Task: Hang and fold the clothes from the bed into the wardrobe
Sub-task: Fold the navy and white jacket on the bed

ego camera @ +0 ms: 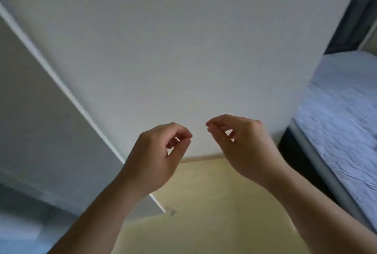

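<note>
My left hand [157, 157] and my right hand [242, 143] are raised side by side in front of a white wall [183, 39], a short gap between them. On each hand the fingers are curled and the fingertips meet the thumb, with nothing visible between them. The bed [342, 110], covered in a pale blue quilted sheet, lies at the right edge. A grey wardrobe door [30, 110] with a white edge stands open at the left. No garment shows in this view.
Pale yellow floor [214, 202] runs between the wardrobe door and the bed's dark base [295, 151]. A dark headboard [350, 20] rises at the top right. The picture is blurred.
</note>
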The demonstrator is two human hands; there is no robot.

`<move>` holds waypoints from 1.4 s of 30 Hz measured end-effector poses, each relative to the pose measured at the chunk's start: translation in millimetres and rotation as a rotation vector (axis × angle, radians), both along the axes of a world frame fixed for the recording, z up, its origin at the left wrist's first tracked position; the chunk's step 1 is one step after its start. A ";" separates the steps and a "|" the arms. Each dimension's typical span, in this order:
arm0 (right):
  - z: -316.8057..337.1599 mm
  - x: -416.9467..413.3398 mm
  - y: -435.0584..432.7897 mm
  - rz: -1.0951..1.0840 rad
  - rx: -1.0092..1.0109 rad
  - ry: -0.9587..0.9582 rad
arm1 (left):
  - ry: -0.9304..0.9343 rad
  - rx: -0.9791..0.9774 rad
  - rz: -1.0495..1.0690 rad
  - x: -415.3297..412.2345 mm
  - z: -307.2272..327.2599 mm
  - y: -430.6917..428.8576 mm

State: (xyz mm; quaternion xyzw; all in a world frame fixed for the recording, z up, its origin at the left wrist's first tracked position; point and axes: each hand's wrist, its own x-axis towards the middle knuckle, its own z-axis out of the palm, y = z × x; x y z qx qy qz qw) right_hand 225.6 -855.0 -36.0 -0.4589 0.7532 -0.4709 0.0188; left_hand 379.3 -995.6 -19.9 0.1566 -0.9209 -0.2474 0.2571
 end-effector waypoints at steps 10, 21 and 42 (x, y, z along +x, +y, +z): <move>-64.4 -239.4 260.3 -0.545 0.255 -0.187 | -0.240 0.206 -0.421 -329.1 -80.4 199.2; -159.3 -464.3 382.8 -0.932 0.360 -0.379 | -0.474 0.286 -0.712 -634.9 -174.4 302.8; -365.7 -799.0 481.2 -1.247 0.470 -0.849 | -0.963 0.051 -1.023 -1055.1 -378.1 449.7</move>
